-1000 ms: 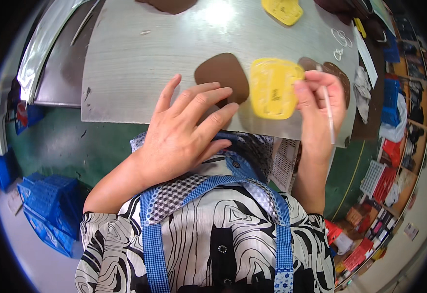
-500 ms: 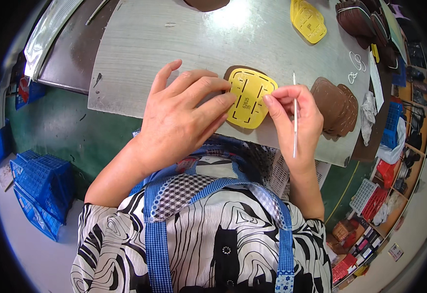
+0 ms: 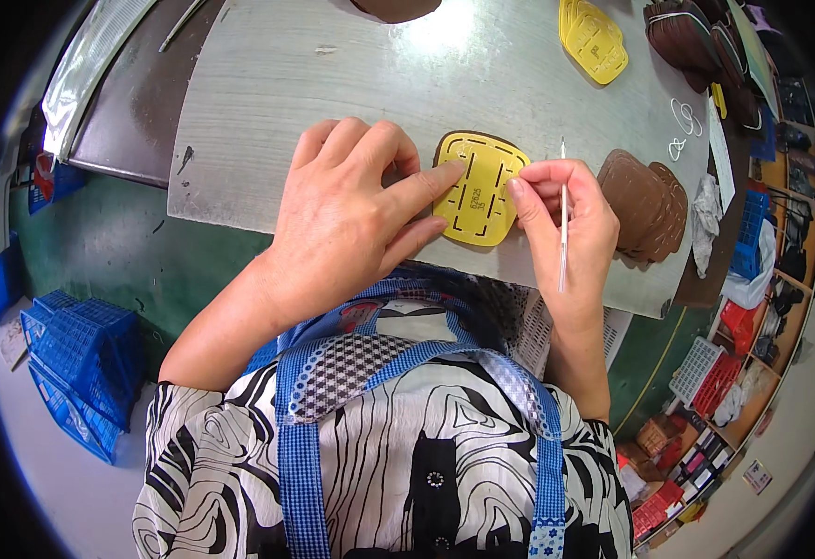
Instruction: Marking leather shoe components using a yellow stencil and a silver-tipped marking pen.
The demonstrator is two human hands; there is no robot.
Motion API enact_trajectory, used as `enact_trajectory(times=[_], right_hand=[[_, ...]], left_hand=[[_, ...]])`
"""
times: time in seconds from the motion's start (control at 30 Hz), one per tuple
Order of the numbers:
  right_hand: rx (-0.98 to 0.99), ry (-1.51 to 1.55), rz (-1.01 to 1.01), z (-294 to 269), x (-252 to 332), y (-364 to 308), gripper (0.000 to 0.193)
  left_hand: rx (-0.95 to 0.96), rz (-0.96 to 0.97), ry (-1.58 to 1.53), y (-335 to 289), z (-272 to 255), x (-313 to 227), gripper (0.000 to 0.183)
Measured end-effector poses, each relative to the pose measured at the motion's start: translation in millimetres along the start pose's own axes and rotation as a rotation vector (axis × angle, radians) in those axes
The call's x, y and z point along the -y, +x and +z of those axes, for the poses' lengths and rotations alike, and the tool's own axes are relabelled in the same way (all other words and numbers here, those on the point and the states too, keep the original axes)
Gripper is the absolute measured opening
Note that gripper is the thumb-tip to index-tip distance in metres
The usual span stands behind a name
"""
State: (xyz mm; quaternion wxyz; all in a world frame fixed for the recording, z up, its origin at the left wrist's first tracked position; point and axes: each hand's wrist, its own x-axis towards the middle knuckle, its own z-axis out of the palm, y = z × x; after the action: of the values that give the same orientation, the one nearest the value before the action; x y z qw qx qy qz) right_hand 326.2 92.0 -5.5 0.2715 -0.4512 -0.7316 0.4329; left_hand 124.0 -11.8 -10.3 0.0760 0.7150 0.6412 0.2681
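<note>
A yellow slotted template [image 3: 486, 191] lies on a dark brown cut piece [image 3: 442, 147], which shows only as a thin rim along its upper left edge. My left hand [image 3: 347, 200] has its index fingertip on the template's upper left part and its thumb at the lower left edge; the other fingers are bent clear of it. At the template's right edge, the thumb and fingertips of my right hand [image 3: 570, 219] are closed. A slim whitish pen [image 3: 564, 233] is held in that same hand, upright in the view with its tip pointing away from me.
Right of my right hand sits a stack of brown pieces [image 3: 645, 210]. Yellow templates [image 3: 594, 42] are piled at the far right, near tied dark brown bundles [image 3: 682, 42]. White elastic loops [image 3: 682, 126] and crumpled plastic [image 3: 705, 224] lie by the table's right side. Blue crates [image 3: 86, 363] stand at lower left.
The template now covers more of the brown piece at its upper left. My left index finger has come onto the template's face, and the other fingers have drawn back and bent.
</note>
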Motion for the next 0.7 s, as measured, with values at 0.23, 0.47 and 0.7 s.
enact_trajectory(times=[0.23, 0.47, 0.7], right_hand=[[0.031, -0.038, 0.009, -0.9, 5.0, 6.4, 0.012], [0.065, -0.051, -0.004, -2.3, 3.1, 9.4, 0.011], [0.059, -0.331, -0.215, -2.0, 0.9, 7.6, 0.015]], left_hand=[[-0.018, -0.02, 0.02, -0.5, 3.5, -0.9, 0.044], [-0.001, -0.035, 0.049, 0.1, 3.9, -2.5, 0.045], [0.002, -0.052, 0.042, 2.2, 2.9, -3.9, 0.045]])
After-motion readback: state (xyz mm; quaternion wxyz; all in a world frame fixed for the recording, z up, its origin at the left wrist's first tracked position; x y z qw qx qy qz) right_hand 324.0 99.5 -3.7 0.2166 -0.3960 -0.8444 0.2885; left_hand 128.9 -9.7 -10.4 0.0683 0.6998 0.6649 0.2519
